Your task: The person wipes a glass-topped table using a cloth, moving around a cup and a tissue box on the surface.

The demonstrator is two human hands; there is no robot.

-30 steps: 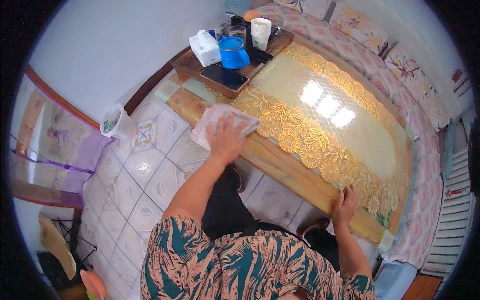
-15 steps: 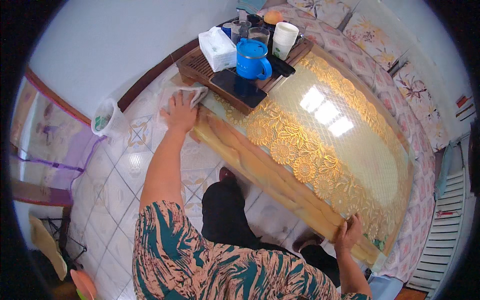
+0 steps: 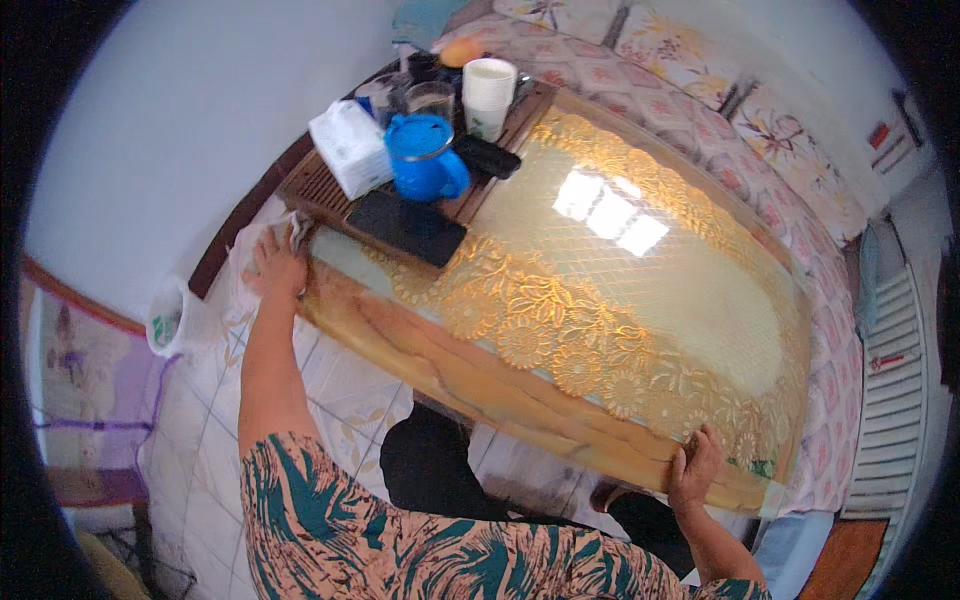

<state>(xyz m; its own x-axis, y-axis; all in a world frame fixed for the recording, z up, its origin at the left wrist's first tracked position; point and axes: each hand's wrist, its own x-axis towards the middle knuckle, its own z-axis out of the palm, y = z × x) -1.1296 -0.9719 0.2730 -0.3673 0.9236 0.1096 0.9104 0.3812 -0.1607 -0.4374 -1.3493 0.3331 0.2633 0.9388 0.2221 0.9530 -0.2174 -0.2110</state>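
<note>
At the table's near left corner, my left hand has its fingers on a pale grey cloth, which is mostly hidden behind the hand. My right hand grips the front edge of the low table near its right end, fingers on top and thumb at the side. Gold flower lace lies under a clear, shiny sheet on the tabletop. Closest to my left hand on the table's left part is a brown slatted tea tray with a black phone on it.
The tray also bears a tissue pack, a blue mug, stacked paper cups, a glass and a black object. A patterned sofa runs behind the table. A white bin stands on the left floor.
The view has turned, so the table and tray appear farther left. My left hand stays at the table corner, with less of the cloth showing. My right hand keeps its grip on the edge.
</note>
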